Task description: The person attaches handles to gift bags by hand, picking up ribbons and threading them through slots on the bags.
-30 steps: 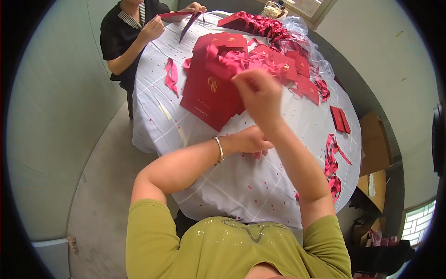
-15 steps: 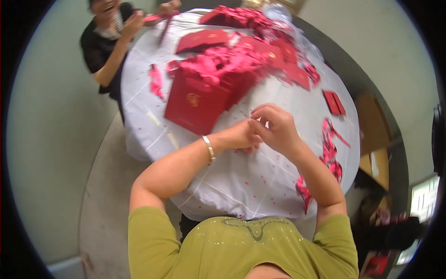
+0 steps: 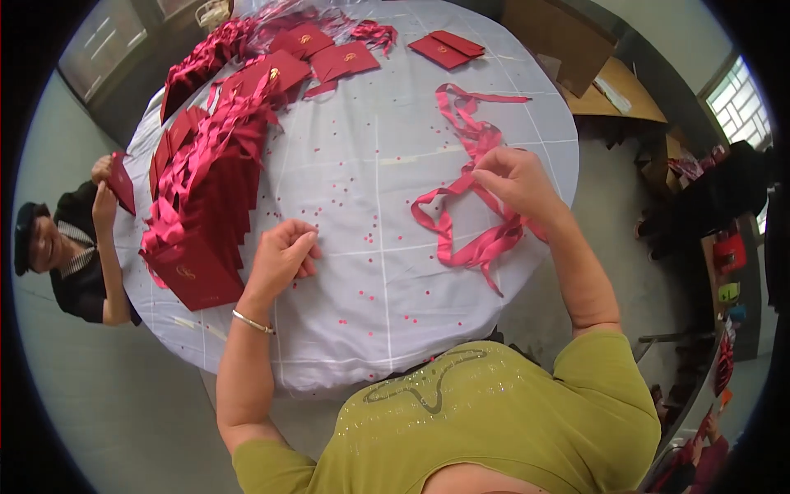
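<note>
Over the ribbons on the right, my right hand (image 3: pixel 520 183) is closed, its thumb and forefinger pinching at a strand of the loose pink ribbons (image 3: pixel 444 235). These ribbons lie in loops on the white tablecloth. My left hand (image 3: pixel 284 257) hovers above the cloth at the left, fingers curled in with nothing seen between them. Just left of it stands a long row of dark red gift bags (image 3: pixel 202 276) with gold emblems, packed close together. Pink ribbon bows (image 3: pixel 206 169) run along their tops.
Flat red bags (image 3: pixel 344 59) lie at the back beside clear plastic (image 3: pixel 284 20). A folded red bag (image 3: pixel 447 49) lies apart at the far right. Small red dots (image 3: pixel 370 239) are scattered over the tablecloth (image 3: pixel 329 346). At the left edge a co-worker (image 3: pixel 82 247) holds a red bag (image 3: pixel 122 183).
My hands, close together half a second ago, have moved apart. My right hand has gone to the ribbons at the right. The view has swung rightward, and the row of bags now appears further left.
</note>
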`<state>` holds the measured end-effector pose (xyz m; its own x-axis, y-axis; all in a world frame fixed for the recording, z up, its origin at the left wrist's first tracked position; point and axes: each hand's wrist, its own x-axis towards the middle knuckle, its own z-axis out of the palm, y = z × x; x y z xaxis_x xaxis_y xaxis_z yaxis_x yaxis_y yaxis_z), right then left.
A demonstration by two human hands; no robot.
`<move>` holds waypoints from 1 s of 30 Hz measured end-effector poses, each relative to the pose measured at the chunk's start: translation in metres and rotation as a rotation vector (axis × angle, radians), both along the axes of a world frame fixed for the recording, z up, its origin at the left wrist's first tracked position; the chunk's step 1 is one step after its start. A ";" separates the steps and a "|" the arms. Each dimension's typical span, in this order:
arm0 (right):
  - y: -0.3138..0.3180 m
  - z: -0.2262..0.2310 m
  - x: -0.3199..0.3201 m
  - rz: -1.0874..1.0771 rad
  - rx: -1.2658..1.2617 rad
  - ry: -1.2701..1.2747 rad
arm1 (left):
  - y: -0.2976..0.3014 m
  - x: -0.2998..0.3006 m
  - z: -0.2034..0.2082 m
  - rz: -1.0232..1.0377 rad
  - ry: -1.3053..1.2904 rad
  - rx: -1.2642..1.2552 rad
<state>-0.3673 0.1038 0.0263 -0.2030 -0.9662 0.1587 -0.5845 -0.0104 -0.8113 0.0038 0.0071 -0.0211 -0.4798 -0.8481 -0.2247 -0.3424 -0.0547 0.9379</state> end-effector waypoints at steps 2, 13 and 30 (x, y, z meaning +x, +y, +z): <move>-0.008 0.000 -0.009 0.027 -0.002 0.030 | 0.000 -0.001 -0.001 0.060 -0.002 0.007; -0.165 -0.043 -0.024 0.120 -0.035 0.047 | -0.025 -0.041 0.044 -0.221 -0.609 -0.081; -0.328 -0.073 -0.039 -0.545 -0.252 0.230 | -0.025 -0.022 0.026 -0.054 -0.235 -0.047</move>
<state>-0.4064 -0.2244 -0.0471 -0.5881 -0.6613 0.4656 -0.7186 0.1630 -0.6761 -0.0178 -0.0177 0.0047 -0.4641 -0.8346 -0.2967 -0.5526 0.0110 0.8334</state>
